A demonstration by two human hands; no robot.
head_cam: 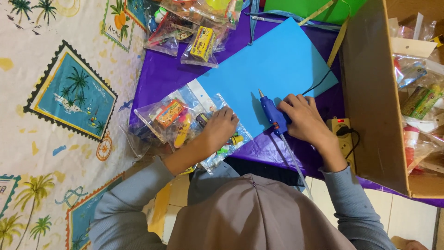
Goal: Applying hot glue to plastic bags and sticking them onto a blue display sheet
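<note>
My right hand (303, 119) grips a blue hot glue gun (270, 113), whose nozzle points up-left over a light blue sheet of paper (270, 65). A clear glue stick pokes out behind the gun. My left hand (219, 129) presses down on a clear plastic bag of small toys and stationery (178, 118) that lies at the sheet's lower left edge. Both sleeves are grey.
A purple cloth (162, 74) covers the work surface. More clear toy packets (196, 32) lie at the top. A large cardboard box (370, 92) full of packets stands at the right, with a power strip (344, 139) beside it. A palm-print fabric (60, 92) spreads left.
</note>
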